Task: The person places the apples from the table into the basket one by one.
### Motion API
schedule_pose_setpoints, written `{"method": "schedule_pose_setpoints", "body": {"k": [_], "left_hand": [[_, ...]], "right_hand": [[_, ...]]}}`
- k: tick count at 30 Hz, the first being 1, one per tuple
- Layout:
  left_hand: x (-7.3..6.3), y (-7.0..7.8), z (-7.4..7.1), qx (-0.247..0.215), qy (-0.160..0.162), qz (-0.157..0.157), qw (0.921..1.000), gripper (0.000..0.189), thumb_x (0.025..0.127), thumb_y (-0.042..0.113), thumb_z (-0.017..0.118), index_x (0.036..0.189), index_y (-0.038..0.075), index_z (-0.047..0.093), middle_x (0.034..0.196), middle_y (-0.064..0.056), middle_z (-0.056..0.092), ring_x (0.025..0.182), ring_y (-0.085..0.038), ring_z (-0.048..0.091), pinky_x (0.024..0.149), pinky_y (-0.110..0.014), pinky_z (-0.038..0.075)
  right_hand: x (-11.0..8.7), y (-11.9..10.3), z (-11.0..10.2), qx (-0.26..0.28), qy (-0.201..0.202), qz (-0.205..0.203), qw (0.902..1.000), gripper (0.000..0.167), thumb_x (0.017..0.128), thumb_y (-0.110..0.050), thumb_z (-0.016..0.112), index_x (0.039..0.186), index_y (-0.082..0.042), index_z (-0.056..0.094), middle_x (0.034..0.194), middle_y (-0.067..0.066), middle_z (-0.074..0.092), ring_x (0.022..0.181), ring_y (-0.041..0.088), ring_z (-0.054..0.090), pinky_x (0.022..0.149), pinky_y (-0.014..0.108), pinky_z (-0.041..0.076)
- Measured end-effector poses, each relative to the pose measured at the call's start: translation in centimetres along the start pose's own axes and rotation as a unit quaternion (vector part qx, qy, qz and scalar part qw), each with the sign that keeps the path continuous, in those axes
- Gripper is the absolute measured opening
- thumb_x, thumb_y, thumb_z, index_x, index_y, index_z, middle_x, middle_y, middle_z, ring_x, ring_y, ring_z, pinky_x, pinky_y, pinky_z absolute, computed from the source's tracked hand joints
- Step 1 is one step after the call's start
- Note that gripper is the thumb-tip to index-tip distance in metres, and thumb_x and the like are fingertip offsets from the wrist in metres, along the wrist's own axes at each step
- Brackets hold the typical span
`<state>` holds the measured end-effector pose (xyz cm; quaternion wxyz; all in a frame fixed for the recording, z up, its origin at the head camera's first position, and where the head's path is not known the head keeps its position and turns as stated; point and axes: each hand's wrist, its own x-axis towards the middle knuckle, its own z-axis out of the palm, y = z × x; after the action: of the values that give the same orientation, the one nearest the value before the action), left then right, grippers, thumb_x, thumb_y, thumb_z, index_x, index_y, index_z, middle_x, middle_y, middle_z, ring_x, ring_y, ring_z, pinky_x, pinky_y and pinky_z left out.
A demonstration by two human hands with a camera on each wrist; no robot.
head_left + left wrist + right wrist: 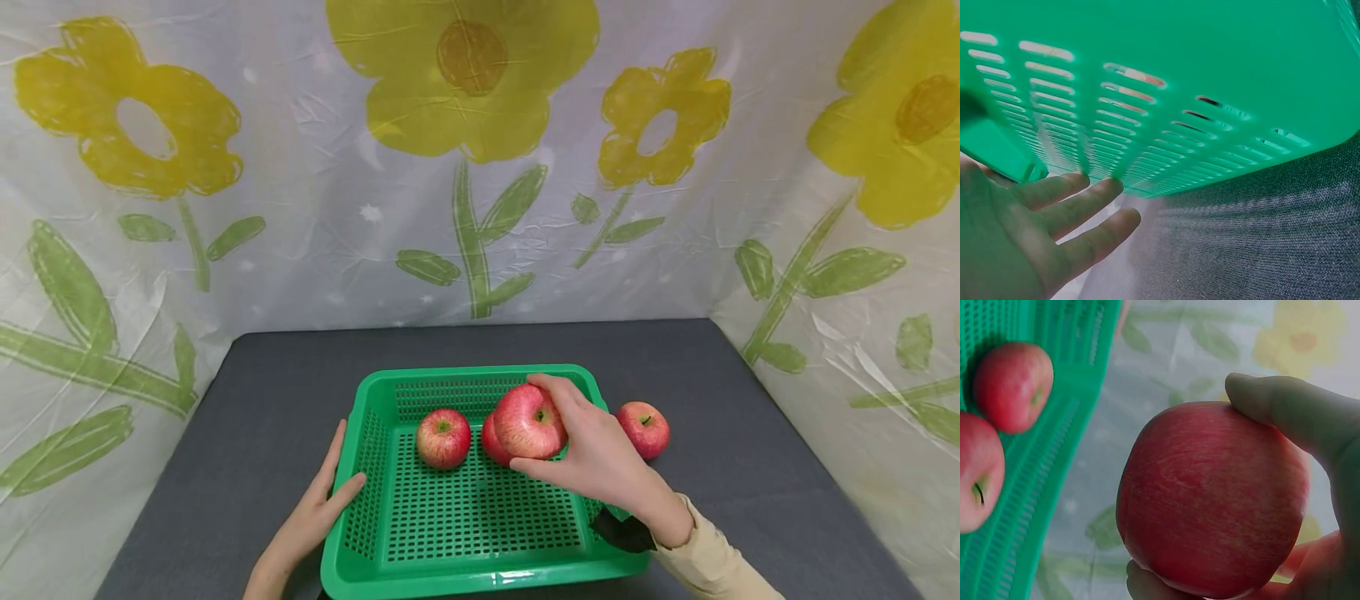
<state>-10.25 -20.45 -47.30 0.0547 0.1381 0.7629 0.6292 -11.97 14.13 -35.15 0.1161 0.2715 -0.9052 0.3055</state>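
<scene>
My right hand (600, 454) holds a red apple (527, 422) over the green plastic basket (487, 579), thumb and fingers on opposite sides of it. In the right wrist view the held apple (1213, 500) is large and near. Inside the basket lies one apple (443, 439); a second apple (491, 440) is partly hidden behind the held one. At the basket's left side is my left hand (307, 512), its thumb over the rim. Straight, spread fingers (1088, 240) lie along the slotted outer wall in the left wrist view.
Another apple (643, 430) sits on the dark grey tabletop (720, 392), just right of the basket. A black strap (622, 532) circles the right wrist. Behind and beside the table hangs a pale curtain (315, 242) with yellow flowers.
</scene>
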Motion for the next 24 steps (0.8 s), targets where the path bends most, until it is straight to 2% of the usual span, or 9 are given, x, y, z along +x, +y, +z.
{"method": "schedule_pose_setpoints", "body": {"k": [10,17,21,24], "left_hand": [[0.0,-0.2,0.0,-0.001,0.000,-0.001,1.0000,0.073,0.100,0.009,0.041,0.148,0.029,-0.010,0.152,-0.006,-0.018,0.137,-0.034,-0.015,0.100,-0.068,0.000],[-0.1,-0.1,0.0,-0.004,0.000,-0.003,1.0000,0.073,0.100,0.009,0.041,0.148,0.028,-0.010,0.152,-0.006,-0.018,0.137,-0.034,-0.016,0.100,-0.068,0.000],[-0.1,-0.1,0.0,-0.004,-0.001,-0.004,1.0000,0.073,0.100,0.010,0.041,0.148,0.028,-0.011,0.152,-0.005,-0.018,0.137,-0.034,-0.016,0.100,-0.068,0.000],[0.0,0.0,0.0,-0.004,-0.002,-0.005,1.0000,0.072,0.100,0.010,0.041,0.148,0.028,-0.011,0.152,-0.005,-0.018,0.137,-0.034,-0.016,0.100,-0.068,0.000]], "right_hand": [[0.9,-0.8,2.5,0.008,-0.074,-0.056,0.9957,0.081,0.068,-0.044,0.080,0.133,-0.017,0.040,0.122,-0.008,0.049,0.094,0.005,0.055,0.069,0.025,0.051],[1.5,-1.4,4.1,0.007,-0.128,-0.090,0.9877,0.080,0.068,-0.041,0.081,0.132,-0.015,0.041,0.124,-0.003,0.048,0.103,0.012,0.052,0.064,0.023,0.051],[1.8,-1.5,5.1,-0.012,-0.157,-0.120,0.9801,0.080,0.068,-0.042,0.080,0.132,-0.015,0.041,0.122,-0.004,0.050,0.105,0.010,0.049,0.082,0.032,0.044],[2.0,-1.5,5.9,-0.017,-0.188,-0.134,0.9728,0.080,0.069,-0.041,0.079,0.133,-0.014,0.039,0.119,-0.004,0.051,0.101,0.006,0.050,0.084,0.032,0.041]]}}
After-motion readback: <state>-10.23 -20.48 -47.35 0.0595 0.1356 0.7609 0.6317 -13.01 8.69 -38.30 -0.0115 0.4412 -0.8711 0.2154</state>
